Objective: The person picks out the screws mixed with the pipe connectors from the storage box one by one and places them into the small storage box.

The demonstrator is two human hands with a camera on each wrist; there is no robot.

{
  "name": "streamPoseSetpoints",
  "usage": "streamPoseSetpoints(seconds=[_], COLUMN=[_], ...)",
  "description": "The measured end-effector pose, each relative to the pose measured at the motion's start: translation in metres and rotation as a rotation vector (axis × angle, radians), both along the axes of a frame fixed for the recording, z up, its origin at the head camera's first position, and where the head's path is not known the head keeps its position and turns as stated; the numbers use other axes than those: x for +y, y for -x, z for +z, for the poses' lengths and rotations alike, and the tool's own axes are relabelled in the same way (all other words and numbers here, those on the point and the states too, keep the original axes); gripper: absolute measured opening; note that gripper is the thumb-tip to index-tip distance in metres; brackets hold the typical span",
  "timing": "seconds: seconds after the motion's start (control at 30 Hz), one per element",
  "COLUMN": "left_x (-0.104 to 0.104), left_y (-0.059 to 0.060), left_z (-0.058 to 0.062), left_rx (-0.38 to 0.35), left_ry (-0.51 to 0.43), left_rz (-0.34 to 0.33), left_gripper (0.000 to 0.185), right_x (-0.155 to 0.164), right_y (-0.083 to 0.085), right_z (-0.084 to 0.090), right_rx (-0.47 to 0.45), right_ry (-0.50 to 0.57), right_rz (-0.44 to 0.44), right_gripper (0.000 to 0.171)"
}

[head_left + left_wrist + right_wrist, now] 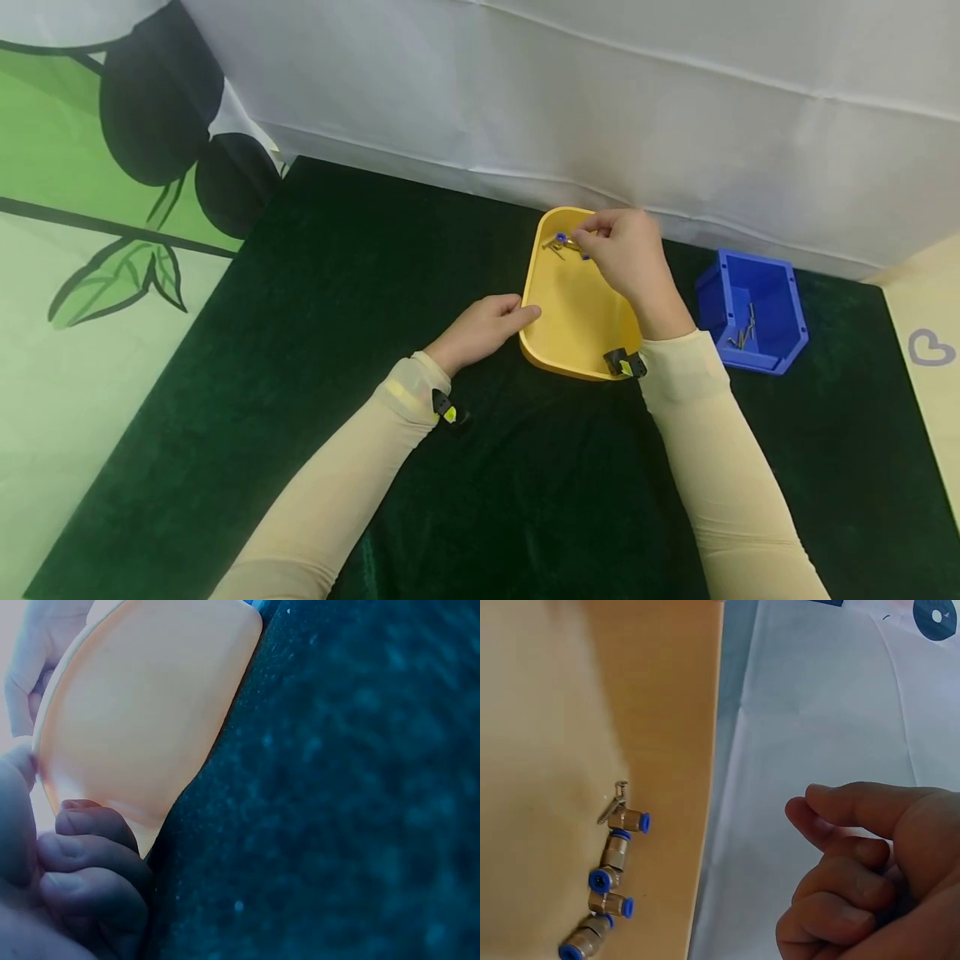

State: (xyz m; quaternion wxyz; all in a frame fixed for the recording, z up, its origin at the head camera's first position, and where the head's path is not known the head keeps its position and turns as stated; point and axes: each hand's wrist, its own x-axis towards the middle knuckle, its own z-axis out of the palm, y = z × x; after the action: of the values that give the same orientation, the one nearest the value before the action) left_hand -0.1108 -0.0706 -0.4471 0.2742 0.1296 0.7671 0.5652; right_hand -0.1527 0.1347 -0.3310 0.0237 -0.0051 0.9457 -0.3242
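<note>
My left hand (483, 329) grips the left edge of a yellow tray (577, 321), its thumb over the rim. In the left wrist view its other fingers (97, 851) curl against the tray's outside. Brass fittings with blue collars (616, 851) lie in a line along the tray's far wall, beside a couple of small screws (619, 796). Over the tray's far right part hovers my right hand (626, 254). The right wrist view shows its thumb and forefinger tips together and the other fingers curled; nothing shows between them.
To the right of the tray stands a blue bin (759, 275) with several screws (744, 333) inside. A dark green cloth (390, 275) covers the table. White fabric (525, 108) hangs behind the far table edge, close to the tray.
</note>
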Motion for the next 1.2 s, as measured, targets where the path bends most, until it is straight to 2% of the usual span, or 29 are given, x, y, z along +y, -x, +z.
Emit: streamPoseSetpoints(seconds=[0.13,0.33,0.6,0.9,1.2], left_x=[0.000,0.002,0.005,0.001,0.000], left_y=[-0.001,-0.002,-0.002,-0.001,0.001], left_z=[0.000,0.000,0.000,0.001,0.001], left_rx=[-0.003,0.006,0.013,0.017,0.025], left_ry=[-0.001,-0.010,-0.031,-0.023,-0.010], left_rz=[0.000,-0.001,-0.021,-0.005,0.000], left_gripper=[0.042,0.042,0.043,0.043,0.034], right_x=[-0.002,-0.003,-0.003,-0.012,-0.013], right_y=[0.004,0.013,0.014,0.025,0.030], right_z=[-0.008,-0.022,-0.033,-0.047,-0.054], right_rx=[-0.058,-0.068,-0.094,-0.114,-0.182], right_ry=[-0.012,-0.039,-0.038,-0.170,-0.220], right_rz=[0.012,0.041,-0.005,-0.004,-0.029], right_gripper=[0.025,0.025,0.023,0.026,0.027])
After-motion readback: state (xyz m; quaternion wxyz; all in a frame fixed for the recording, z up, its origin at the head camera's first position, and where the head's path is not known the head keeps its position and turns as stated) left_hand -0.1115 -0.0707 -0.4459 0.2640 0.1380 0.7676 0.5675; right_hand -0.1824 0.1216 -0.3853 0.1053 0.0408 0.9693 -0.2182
